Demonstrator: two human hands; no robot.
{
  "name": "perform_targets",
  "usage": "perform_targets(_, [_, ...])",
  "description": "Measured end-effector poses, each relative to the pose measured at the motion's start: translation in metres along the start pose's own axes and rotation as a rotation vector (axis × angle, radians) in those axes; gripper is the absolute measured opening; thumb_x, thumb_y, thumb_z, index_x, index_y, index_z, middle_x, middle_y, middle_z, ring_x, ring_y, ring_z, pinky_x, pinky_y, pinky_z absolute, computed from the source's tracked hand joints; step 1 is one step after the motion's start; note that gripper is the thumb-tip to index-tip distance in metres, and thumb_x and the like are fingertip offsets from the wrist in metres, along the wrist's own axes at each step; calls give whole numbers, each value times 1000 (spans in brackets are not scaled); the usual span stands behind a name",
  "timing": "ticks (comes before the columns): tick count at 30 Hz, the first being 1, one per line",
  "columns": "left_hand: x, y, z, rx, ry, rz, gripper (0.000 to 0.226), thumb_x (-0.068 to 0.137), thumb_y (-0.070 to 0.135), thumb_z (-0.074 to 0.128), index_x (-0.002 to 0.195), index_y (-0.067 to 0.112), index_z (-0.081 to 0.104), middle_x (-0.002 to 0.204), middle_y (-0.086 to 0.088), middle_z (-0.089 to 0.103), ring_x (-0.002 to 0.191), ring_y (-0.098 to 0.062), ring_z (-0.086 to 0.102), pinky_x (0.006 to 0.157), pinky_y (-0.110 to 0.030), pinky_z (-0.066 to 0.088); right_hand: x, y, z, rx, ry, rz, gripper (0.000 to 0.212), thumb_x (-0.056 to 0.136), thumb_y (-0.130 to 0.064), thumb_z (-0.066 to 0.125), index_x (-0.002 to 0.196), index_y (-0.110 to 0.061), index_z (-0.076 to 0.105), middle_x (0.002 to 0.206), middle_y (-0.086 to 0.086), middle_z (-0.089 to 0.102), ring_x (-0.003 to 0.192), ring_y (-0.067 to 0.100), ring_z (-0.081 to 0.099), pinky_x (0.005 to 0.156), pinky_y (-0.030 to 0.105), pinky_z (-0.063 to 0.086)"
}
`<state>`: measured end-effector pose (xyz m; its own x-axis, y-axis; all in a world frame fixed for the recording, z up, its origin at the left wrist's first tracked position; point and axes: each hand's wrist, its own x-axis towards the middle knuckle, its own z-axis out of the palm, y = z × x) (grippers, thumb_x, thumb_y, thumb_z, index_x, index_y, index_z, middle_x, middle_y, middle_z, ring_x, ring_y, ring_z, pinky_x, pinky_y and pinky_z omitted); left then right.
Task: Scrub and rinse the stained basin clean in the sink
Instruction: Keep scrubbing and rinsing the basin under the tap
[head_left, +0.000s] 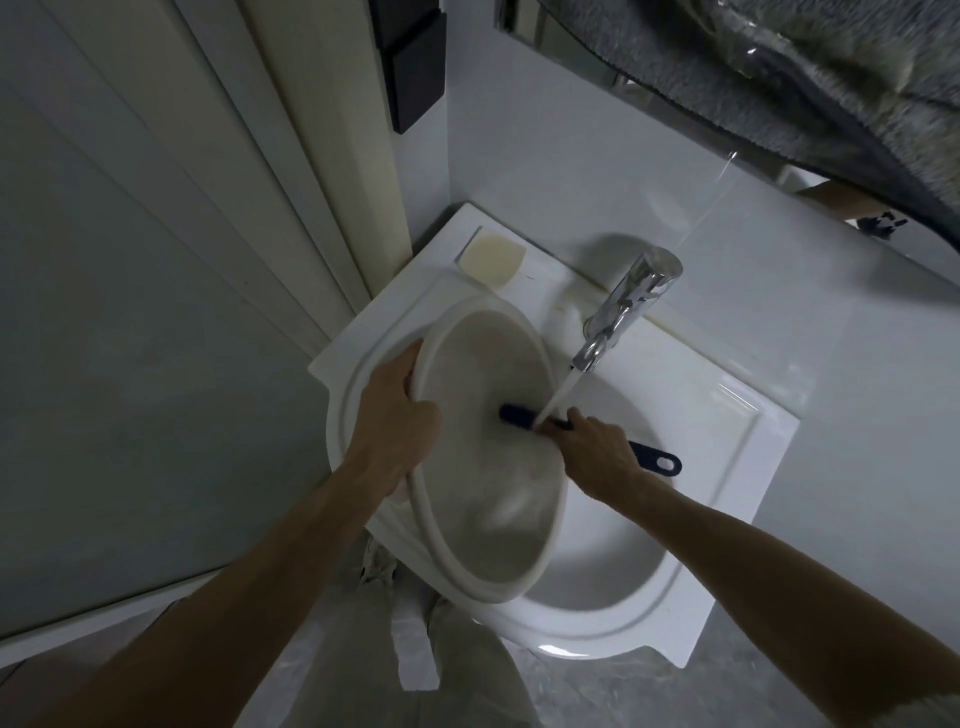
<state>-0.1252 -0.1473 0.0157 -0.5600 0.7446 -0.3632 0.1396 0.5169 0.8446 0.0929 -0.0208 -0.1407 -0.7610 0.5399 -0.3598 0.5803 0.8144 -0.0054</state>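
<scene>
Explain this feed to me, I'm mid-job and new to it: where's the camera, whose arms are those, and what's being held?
There is one picture, from a camera worn on a person's head, looking down at a white sink. No machine: the arms are the wearer's own. The left hand grips the rim of a white plastic basin, tilted in the sink. The right hand holds a dark blue scrubbing brush, its head inside the basin. The chrome tap is running onto the brush. A pale bar of soap lies on the sink's back corner.

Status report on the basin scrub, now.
Left hand grips basin rim, tilted in sink. Right hand holds brush inside. Tap running. Nothing in the way.
</scene>
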Motion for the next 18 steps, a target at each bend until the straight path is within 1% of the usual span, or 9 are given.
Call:
perform_targets(2, [1,0,2,6,-5,2,57,75,-13,52,114,24,70,81,1,65,71,-15,61,55,-20,45,-5,-1,2,-4,-102,-68,55,99,-21,47,149,-38,33,111,5,52,83,26,59,61,35,35])
perform_targets(6, [0,-1,2,10,24,9,51,79,-12,53,114,21,70,84,0,67,72,-13,62,59,-23,49,11,4,-15,-35,2,148,45,97,-22,50,139,-39,49,102,3,54,81,25,61,64,35,49])
perform_targets(7, [0,-2,0,5,27,-1,53,78,-12,52,114,22,70,84,-1,67,74,-18,63,58,-29,52,9,1,-11,22,-49,133,46,98,-24,48,139,-44,47,104,4,56,84,28,63,68,37,51])
perform_targets(9, [4,-4,-2,-17,28,-25,53,75,-13,51,110,21,72,83,-9,68,75,-32,65,57,-45,58,1,-2,4,282,-259,58,42,100,-32,43,134,-57,45,118,3,63,99,31,64,82,38,52])
perform_targets(11, [7,-4,-3,-19,31,-25,51,75,-12,50,106,22,72,84,-14,69,78,-39,64,61,-51,58,-5,2,15,525,-372,62,38,100,-31,44,128,-56,54,124,-4,66,107,26,62,90,33,49])
perform_targets(13, [10,-4,-5,-16,25,-39,52,75,-13,49,106,21,73,83,-14,69,76,-38,64,60,-45,58,-3,10,28,683,-300,147,36,99,-23,50,125,-44,64,115,5,67,100,18,60,85,23,43])
perform_targets(15, [14,-3,-8,-25,-5,-76,50,74,-15,48,103,17,73,75,-8,67,67,-31,62,49,-33,52,-4,10,31,950,-217,280,33,98,-18,55,116,-40,70,94,4,62,75,4,57,76,19,42])
perform_targets(16, [17,-1,-10,-22,-21,-97,47,72,-17,47,96,15,73,67,-4,62,59,-25,58,43,-26,45,-4,8,30,1096,-198,341,31,98,-15,56,113,-37,71,82,1,61,62,0,53,66,19,43])
perform_targets(18, [22,4,-14,-1,-45,-137,43,66,-20,45,72,17,66,55,1,51,51,-17,45,39,-21,35,-3,4,26,1286,-256,506,26,99,-17,54,116,-27,72,63,-3,47,46,7,39,45,22,30])
